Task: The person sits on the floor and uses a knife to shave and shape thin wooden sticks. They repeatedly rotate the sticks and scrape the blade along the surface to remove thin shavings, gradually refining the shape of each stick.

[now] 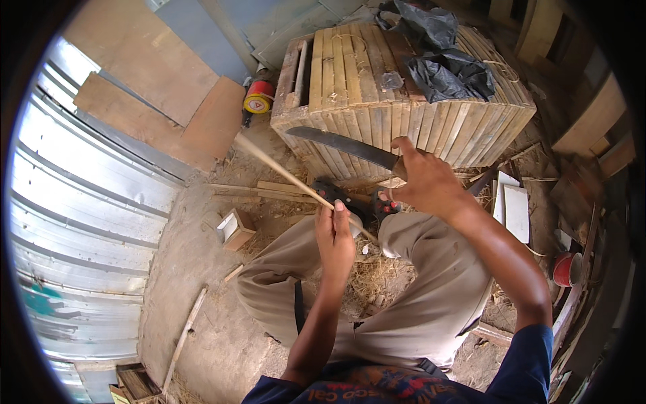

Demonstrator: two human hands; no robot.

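Note:
A long thin strip of pale bamboo or wood slants from upper left down between my knees. My left hand pinches it near its lower part, thumb on top. My right hand is wrapped round the handle of a machete, its dark curved blade pointing left above the strip. Blade and strip appear apart. Below my hands, pale shavings lie on the ground between my bent legs. The machete's handle is mostly hidden by my fingers.
Ahead stands a slatted wooden crate with black plastic bags on top. A red and yellow container stands left of it. Loose sticks, a small wooden box and a red can lie around. Corrugated metal sheeting walls the left.

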